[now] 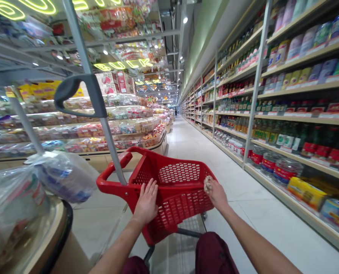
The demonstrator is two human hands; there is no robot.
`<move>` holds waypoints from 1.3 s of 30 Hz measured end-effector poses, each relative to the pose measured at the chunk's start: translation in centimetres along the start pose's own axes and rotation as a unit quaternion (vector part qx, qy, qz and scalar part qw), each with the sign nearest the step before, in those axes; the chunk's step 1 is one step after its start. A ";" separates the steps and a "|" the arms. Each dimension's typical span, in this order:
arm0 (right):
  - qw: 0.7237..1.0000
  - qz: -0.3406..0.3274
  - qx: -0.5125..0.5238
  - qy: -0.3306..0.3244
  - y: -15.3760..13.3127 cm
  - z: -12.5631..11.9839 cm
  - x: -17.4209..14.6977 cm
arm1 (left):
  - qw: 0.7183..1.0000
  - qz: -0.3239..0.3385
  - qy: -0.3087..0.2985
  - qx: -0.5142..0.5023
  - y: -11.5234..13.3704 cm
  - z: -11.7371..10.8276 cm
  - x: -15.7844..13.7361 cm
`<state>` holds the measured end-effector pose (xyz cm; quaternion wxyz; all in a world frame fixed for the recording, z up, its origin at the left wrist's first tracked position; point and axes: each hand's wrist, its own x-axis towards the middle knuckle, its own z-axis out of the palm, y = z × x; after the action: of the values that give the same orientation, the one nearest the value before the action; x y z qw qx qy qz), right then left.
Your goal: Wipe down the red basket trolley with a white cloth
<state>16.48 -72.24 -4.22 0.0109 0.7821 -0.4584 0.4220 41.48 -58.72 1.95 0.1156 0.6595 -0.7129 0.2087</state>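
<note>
Glowing in yellow letters above the sweets display, a sign reads "BULK", with a smaller one farther down the aisle partly readable as "ULK". Labels on the shelves at right are too small or blurred to read.

The red cart stands in front of the person, its handle at the left end. The left hand lies on the cart's near edge, toward the handle end, fingers straight and slightly spread, their tips over the rim. The right hand is at the near right corner, fingers bent around a pale crumpled thing; whether they also grip the rim, I cannot tell.

A grey pole with a dark grip rises beside the cart's handle. Shiny white tiles make up the floor. At the left, a plastic bag hangs near the edge of a black-rimmed bin. Jars and bottles line the shelves, and ceiling lights shine overhead.
</note>
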 end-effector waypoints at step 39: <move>0.995 -0.092 -0.018 -0.037 -0.6 -0.9 -1.6 | 0.998 0.020 0.055 -0.010 -0.7 -0.1 -1.2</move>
<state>16.01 -70.40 -4.47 0.0470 0.8359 -0.3920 0.3813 42.28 -57.63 1.61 0.1567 0.6317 -0.7204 0.2398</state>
